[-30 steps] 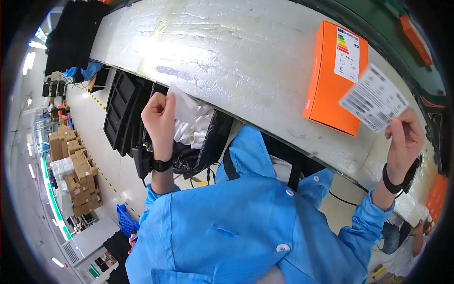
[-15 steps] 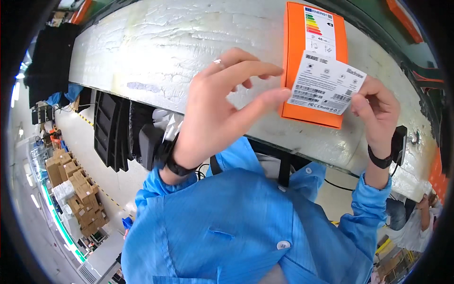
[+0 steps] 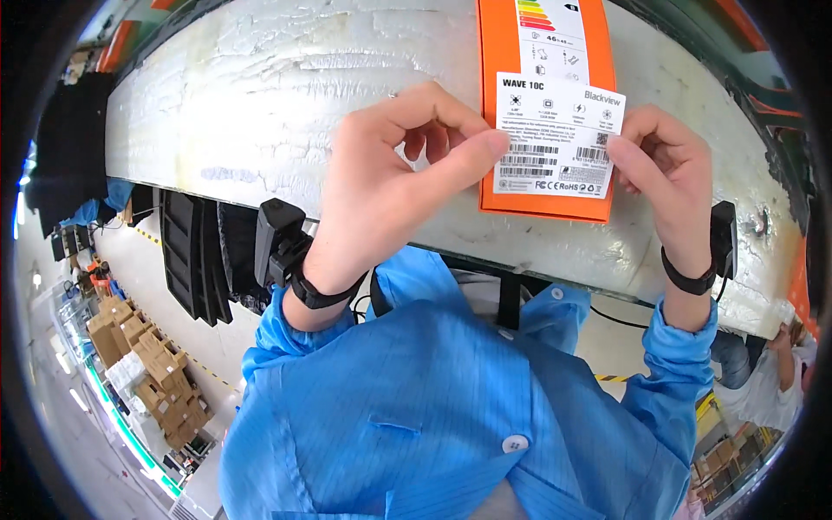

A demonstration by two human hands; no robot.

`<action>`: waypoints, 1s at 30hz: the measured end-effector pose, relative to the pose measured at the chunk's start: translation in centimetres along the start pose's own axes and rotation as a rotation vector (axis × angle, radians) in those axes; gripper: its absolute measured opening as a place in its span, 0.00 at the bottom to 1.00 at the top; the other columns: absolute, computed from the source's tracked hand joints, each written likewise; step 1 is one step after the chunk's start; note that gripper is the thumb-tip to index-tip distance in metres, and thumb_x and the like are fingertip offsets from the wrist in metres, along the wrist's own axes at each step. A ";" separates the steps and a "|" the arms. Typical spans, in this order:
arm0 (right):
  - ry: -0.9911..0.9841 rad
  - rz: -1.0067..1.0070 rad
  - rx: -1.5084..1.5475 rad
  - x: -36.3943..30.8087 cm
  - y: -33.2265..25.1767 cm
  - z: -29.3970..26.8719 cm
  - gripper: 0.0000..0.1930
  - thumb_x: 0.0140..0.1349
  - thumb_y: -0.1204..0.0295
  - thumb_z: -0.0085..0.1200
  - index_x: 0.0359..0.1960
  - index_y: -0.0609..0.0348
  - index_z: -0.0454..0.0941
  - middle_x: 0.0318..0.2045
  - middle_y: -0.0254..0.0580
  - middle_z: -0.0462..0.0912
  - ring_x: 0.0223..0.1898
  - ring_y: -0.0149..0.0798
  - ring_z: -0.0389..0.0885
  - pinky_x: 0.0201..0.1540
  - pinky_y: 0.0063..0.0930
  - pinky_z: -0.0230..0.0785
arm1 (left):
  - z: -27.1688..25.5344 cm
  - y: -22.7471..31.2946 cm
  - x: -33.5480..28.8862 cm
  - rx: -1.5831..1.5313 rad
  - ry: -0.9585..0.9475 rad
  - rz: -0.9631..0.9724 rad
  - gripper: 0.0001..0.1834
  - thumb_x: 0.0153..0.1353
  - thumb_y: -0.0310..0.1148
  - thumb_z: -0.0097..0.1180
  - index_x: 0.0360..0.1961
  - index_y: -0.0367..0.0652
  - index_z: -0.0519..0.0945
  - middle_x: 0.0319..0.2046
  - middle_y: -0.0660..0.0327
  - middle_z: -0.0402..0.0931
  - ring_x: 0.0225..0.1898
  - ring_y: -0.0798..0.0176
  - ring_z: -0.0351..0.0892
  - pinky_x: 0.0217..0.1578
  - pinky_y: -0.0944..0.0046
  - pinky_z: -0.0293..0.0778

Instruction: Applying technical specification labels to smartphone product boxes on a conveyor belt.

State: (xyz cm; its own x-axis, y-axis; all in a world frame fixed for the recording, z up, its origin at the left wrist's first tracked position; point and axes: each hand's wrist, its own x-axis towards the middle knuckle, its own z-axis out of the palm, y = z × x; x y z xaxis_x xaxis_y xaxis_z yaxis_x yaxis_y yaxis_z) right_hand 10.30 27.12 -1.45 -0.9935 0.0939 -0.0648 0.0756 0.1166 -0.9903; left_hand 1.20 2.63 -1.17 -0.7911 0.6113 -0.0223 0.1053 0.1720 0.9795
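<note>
A white printed label (image 3: pixel 555 139) is stretched between my two hands, over the lower part of an orange box (image 3: pixel 503 52). My left hand (image 3: pixel 407 165) pinches the label's left edge between thumb and forefinger. On the opposite edge, the thumb and curled fingers of my right hand (image 3: pixel 663 165) grip it. The label lies nearly square with the box; whether it touches the box, I cannot tell. Above it, a second white label with a coloured bar chart (image 3: pixel 555 43) is stuck on the box. The box rests on the pale, film-covered worktable (image 3: pixel 286 87).
Black trays (image 3: pixel 195 260) stand below the table's front edge at left. Beyond them, cardboard boxes (image 3: pixel 152 364) are piled on the floor. Dark cloth (image 3: pixel 74 147) hangs by the table's left end. Another person (image 3: pixel 767 373) is at the far right.
The white label has turned from a tilt to nearly level with the box. My left thumb and forefinger, apart from it before, now pinch its left edge.
</note>
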 end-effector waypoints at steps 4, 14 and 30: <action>-0.024 0.156 -0.025 0.0 0.0 -0.1 0.09 0.63 0.68 0.60 0.30 0.58 0.77 0.22 0.25 0.74 0.24 0.17 0.67 0.27 0.13 0.56 | 0.2 -0.2 -0.1 0.020 -0.014 -0.074 0.06 0.60 0.28 0.63 0.30 0.37 0.81 0.26 0.68 0.74 0.30 0.76 0.68 0.33 0.73 0.62; -0.036 0.165 -0.003 -0.2 0.3 0.0 0.10 0.62 0.66 0.60 0.27 0.57 0.76 0.20 0.24 0.73 0.21 0.16 0.64 0.23 0.13 0.53 | 0.2 -0.6 -0.5 0.143 -0.012 -0.037 0.05 0.58 0.29 0.65 0.30 0.38 0.83 0.26 0.68 0.76 0.29 0.76 0.67 0.33 0.73 0.61; -0.088 0.159 -0.019 -0.1 0.5 -0.6 0.08 0.62 0.69 0.59 0.28 0.58 0.76 0.23 0.25 0.75 0.23 0.17 0.66 0.25 0.13 0.55 | 0.5 -0.5 -0.3 0.129 -0.002 0.010 0.05 0.57 0.30 0.65 0.29 0.39 0.84 0.25 0.67 0.79 0.30 0.75 0.68 0.35 0.72 0.62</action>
State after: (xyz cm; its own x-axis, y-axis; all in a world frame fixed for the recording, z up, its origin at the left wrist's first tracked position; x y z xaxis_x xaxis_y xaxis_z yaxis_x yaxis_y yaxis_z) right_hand 10.45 27.77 -1.84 -0.9724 0.0257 -0.2319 0.2332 0.1260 -0.9642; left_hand 1.68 2.73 -1.77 -0.7882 0.6153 -0.0133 0.1900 0.2637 0.9457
